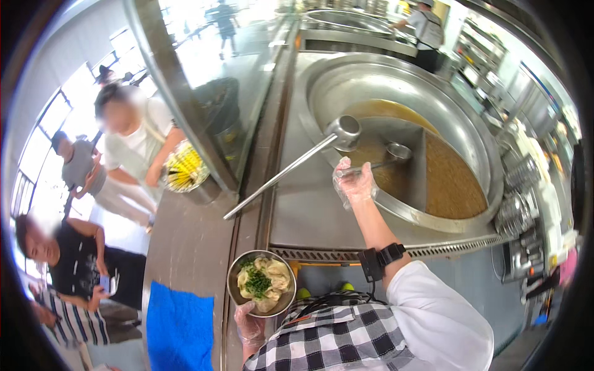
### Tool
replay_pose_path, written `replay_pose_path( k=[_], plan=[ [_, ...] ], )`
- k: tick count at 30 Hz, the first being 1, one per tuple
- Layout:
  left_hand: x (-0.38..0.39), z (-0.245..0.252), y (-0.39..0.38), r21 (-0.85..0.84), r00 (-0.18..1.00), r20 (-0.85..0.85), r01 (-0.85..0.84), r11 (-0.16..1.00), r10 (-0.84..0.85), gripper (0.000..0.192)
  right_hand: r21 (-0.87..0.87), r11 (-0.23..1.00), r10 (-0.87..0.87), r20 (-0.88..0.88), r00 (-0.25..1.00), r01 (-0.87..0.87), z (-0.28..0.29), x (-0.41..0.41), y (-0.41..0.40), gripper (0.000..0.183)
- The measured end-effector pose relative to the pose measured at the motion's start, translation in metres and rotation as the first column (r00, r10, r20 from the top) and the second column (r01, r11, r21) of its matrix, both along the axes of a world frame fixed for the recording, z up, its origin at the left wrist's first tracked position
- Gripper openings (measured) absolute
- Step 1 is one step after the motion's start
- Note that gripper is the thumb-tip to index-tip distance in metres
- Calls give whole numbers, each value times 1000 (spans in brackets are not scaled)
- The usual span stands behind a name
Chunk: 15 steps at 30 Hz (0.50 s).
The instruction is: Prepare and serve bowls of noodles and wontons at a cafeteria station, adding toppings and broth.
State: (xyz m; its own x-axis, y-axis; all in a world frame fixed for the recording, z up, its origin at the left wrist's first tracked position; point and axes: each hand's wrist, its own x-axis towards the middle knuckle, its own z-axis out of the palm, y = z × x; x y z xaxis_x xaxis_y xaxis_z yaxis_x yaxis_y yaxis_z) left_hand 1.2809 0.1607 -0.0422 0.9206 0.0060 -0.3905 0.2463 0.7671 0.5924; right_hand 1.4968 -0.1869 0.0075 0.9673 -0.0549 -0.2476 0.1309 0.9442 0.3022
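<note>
My left hand (250, 322), in a clear plastic glove, holds a steel bowl (229, 283) by its rim near the counter's edge. Pale dumplings (277, 274) fill the bowl, with chopped green herbs (256, 283) on top. My right hand (356, 184), gloved too, grips the handle of a metal ladle (398, 152) at the near rim of a large steel cauldron (320, 92). The ladle's cup is over the brown broth (390, 183), beside a metal divider (426, 171); whether it touches the liquid is unclear. A second, long-handled ladle (287, 172) lies across from the counter to the cauldron.
A blue cloth (181, 324) lies on the steel counter (185, 241). Behind it stands a foil-lined container (185, 169) of yellow items, near a glass screen (222, 92). Several people (134, 125) stand across the counter. A co-worker (426, 32) is by another cauldron (348, 21).
</note>
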Motion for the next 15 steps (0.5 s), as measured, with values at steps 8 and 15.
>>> replay_pose_path(
  k=[8,15],
  plan=[
    [40,18,-1,8,980,41,195,981,-195,57,-916,195,-52,-365,929,-349,-1,-155,-98,14],
    [88,16,-38,-93,940,97,336,937,-328,29,-17,-750,-560,-515,649,-661,86,-186,-80,21]
  ],
)
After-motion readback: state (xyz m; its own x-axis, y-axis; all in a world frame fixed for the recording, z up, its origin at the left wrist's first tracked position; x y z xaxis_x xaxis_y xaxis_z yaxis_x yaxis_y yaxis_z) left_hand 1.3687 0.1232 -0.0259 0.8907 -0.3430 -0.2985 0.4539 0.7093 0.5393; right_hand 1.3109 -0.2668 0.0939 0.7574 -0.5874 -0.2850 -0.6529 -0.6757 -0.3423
